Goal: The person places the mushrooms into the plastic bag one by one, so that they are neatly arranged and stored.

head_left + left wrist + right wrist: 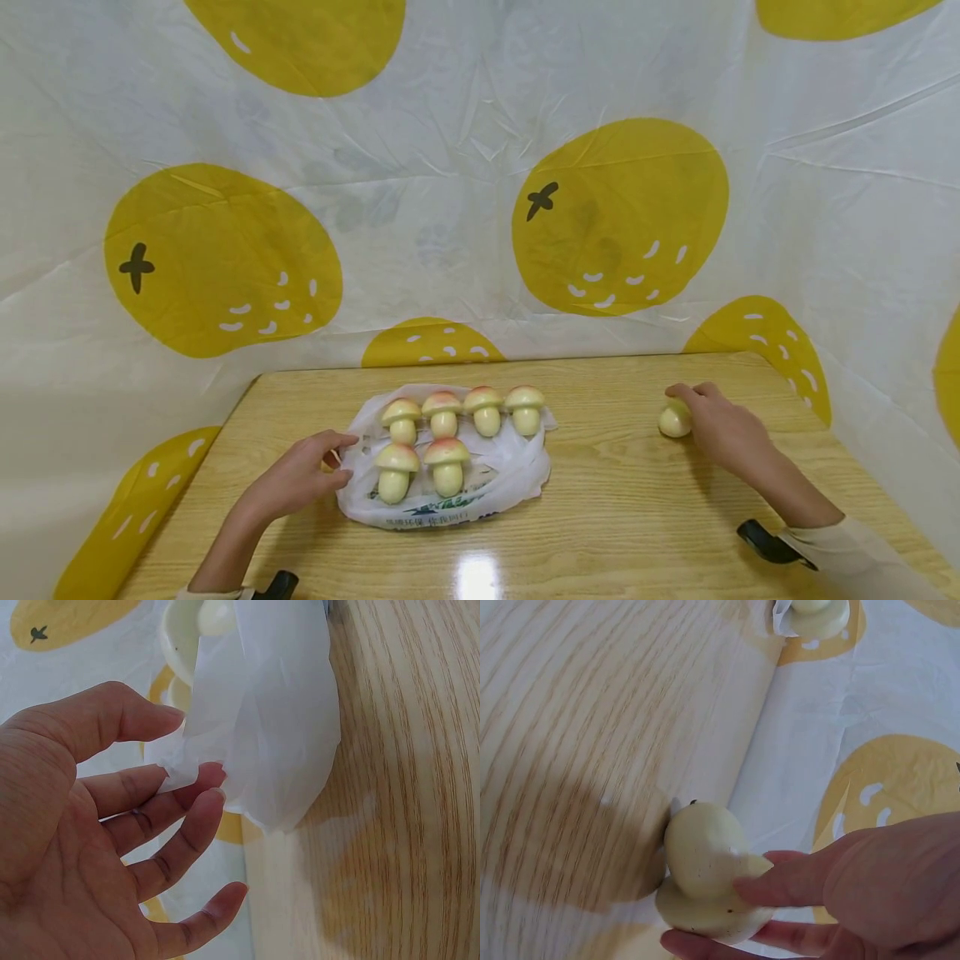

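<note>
At the right of the table, my right hand (723, 429) grips a pale yellow toy mushroom (674, 419) by its cap. In the right wrist view the thumb lies against the mushroom (709, 847) where cap meets stem, with fingers around the cap. The stem end is down by the wood. My left hand (303, 473) is at the left edge of a white plastic bag (510, 475), thumb and fingers spread apart. A corner of the bag (277, 727) touches its fingertips. Several toy mushrooms (447, 479) with reddish caps lie on the bag in two rows.
The wood-grain table (600, 517) carries the bag left of its middle. Behind and beside it hangs a white sheet (435, 233) printed with large yellow fruit. Printed lettering shows on the bag's near side. A black band (772, 543) is on the right wrist.
</note>
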`<state>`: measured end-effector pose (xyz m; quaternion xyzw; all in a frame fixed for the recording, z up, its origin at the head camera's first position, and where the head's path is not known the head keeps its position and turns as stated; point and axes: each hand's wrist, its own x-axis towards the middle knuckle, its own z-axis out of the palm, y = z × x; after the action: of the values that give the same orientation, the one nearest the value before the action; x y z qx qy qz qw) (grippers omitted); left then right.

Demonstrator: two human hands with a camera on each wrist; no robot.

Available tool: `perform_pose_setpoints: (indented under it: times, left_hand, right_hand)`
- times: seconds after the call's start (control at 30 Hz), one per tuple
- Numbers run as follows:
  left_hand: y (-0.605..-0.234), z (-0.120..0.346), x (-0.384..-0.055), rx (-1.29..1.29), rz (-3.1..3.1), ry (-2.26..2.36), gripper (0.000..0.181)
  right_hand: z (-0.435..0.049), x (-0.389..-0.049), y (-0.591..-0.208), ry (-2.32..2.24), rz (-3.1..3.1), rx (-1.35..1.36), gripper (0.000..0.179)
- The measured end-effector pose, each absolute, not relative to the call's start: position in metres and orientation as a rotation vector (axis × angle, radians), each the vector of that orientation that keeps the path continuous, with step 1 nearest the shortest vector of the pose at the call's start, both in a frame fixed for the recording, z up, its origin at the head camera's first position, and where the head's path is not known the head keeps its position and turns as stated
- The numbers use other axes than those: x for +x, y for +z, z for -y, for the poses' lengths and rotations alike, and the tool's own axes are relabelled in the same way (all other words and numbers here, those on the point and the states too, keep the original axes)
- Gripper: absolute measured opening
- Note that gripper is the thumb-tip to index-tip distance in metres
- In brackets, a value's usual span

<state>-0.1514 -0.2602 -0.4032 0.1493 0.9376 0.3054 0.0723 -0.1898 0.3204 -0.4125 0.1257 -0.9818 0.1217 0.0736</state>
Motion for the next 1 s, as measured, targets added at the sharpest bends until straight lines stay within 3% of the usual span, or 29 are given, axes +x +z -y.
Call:
perform_pose_setpoints:
  times: [0.23, 1.0]
  left_hand:
    - [-0.403, 0.261, -0.151, 0.46, -2.815, 0.922, 0.05]
    - [-0.405, 0.263, -0.153, 0.483, -2.81, 0.918, 0.049]
  right_hand:
    - [-0.319, -0.199, -0.418, 0.45, 2.911, 0.46, 0.038]
    - [-0.318, -0.211, -0.418, 0.56, 2.953, 0.457, 0.054]
